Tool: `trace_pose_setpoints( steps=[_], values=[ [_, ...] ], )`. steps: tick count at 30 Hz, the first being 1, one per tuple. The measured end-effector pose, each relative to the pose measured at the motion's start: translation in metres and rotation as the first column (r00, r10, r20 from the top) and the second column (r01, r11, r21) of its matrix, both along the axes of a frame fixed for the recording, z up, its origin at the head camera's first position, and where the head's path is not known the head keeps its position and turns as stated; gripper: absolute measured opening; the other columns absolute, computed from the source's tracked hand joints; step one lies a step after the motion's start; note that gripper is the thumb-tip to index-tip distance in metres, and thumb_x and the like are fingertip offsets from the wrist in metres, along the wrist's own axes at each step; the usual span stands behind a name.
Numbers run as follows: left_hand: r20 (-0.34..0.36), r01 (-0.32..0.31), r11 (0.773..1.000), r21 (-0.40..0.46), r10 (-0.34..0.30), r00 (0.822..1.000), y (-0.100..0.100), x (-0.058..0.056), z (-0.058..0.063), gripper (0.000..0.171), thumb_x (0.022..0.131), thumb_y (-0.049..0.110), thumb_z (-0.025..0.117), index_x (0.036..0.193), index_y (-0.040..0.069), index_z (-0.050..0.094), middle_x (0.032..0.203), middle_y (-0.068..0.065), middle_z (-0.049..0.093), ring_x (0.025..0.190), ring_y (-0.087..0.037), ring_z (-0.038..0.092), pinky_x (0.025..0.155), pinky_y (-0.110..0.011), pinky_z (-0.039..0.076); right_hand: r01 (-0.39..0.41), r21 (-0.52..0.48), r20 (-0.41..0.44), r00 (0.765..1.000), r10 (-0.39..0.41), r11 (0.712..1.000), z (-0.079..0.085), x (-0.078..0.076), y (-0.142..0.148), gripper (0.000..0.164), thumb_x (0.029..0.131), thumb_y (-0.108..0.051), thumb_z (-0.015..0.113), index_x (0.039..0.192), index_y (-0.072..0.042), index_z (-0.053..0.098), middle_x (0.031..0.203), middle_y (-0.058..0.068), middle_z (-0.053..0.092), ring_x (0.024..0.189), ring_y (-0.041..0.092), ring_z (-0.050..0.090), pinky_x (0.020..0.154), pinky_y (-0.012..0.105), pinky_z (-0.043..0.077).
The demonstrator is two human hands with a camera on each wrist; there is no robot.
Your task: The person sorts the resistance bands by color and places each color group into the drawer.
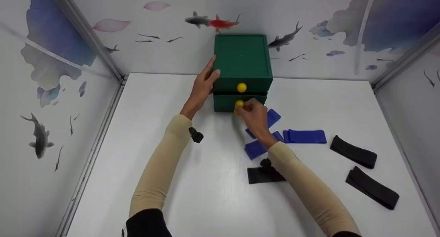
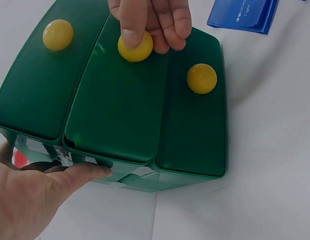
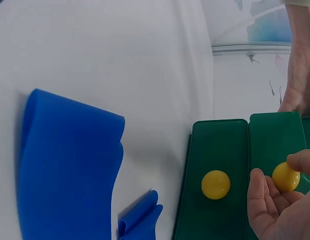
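Note:
A green drawer cabinet [image 1: 241,58] with yellow round knobs stands against the back wall. My right hand [image 1: 254,116] pinches the middle drawer's yellow knob [image 2: 135,47] between thumb and fingers. That middle drawer [image 2: 115,105] sticks out slightly past the fronts beside it. Above it is the top drawer's knob [image 1: 242,87]; the bottom drawer's knob [image 2: 201,78] shows plainly in the left wrist view. Flat against the cabinet's left side, my left hand [image 1: 202,87] rests with its fingers extended. The drawers' contents are hidden.
Several folded blue bands, one a flat blue band [image 1: 307,136], lie right of the cabinet and partly under my right wrist. Black bands [image 1: 354,151] lie farther right, and another black band [image 1: 259,175] is partly beneath my right forearm. Printed walls [image 1: 165,54] enclose the white table [image 1: 206,195].

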State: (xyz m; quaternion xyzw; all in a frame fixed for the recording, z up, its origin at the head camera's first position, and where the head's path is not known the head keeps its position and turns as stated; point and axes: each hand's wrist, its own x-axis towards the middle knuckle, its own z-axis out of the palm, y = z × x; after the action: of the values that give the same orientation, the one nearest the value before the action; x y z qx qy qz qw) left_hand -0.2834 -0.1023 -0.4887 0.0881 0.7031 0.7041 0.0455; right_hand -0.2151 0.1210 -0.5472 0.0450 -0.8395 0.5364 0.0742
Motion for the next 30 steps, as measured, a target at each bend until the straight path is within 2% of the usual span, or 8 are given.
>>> trace_pose_setpoints(
  steps=[9, 16, 25, 30],
  values=[
    [-0.007, 0.002, 1.0, -0.001, -0.002, 1.0, -0.001, 0.0, 0.0, 0.065, 0.114, 0.053, 0.056, 0.173, 0.049, 0.03, 0.181, 0.01, 0.026, 0.162, -0.018, 0.035, 0.126, -0.063, 0.036, -0.013, 0.014, 0.029, 1.0, 0.013, 1.0, 0.001, 0.014, 0.002, 0.019, 0.104, -0.02, 0.08, 0.11, -0.004, 0.071, 0.108, 0.01, 0.075, 0.094, 0.023, 0.07, 0.089, 0.038, 0.065],
    [0.003, -0.001, 1.0, -0.01, 0.001, 1.0, 0.0, -0.001, -0.001, 0.065, 0.113, 0.056, 0.056, 0.172, 0.051, 0.03, 0.181, 0.011, 0.025, 0.161, -0.018, 0.036, 0.126, -0.063, 0.036, -0.021, 0.0, 0.045, 0.999, 0.021, 1.0, 0.002, 0.031, 0.005, 0.021, 0.103, -0.023, 0.081, 0.109, -0.005, 0.072, 0.105, 0.009, 0.073, 0.09, 0.025, 0.07, 0.082, 0.035, 0.065],
    [-0.011, 0.001, 1.0, 0.0, -0.001, 1.0, 0.0, -0.002, -0.001, 0.065, 0.114, 0.053, 0.056, 0.173, 0.047, 0.03, 0.181, 0.012, 0.026, 0.16, -0.013, 0.036, 0.128, -0.054, 0.037, -0.029, -0.008, 0.007, 1.0, 0.029, 1.0, 0.0, 0.055, 0.006, 0.02, 0.1, -0.019, 0.085, 0.104, -0.004, 0.073, 0.102, 0.009, 0.077, 0.091, 0.023, 0.072, 0.081, 0.028, 0.063],
    [-0.008, 0.001, 1.0, 0.006, 0.0, 1.0, 0.001, -0.002, 0.0, 0.066, 0.114, 0.052, 0.056, 0.174, 0.046, 0.029, 0.18, 0.013, 0.027, 0.158, -0.012, 0.038, 0.128, -0.055, 0.038, -0.035, -0.006, -0.012, 0.999, 0.035, 0.999, 0.0, 0.068, 0.005, 0.019, 0.101, -0.018, 0.084, 0.104, -0.003, 0.072, 0.101, 0.009, 0.075, 0.088, 0.022, 0.069, 0.079, 0.025, 0.062]
  ],
)
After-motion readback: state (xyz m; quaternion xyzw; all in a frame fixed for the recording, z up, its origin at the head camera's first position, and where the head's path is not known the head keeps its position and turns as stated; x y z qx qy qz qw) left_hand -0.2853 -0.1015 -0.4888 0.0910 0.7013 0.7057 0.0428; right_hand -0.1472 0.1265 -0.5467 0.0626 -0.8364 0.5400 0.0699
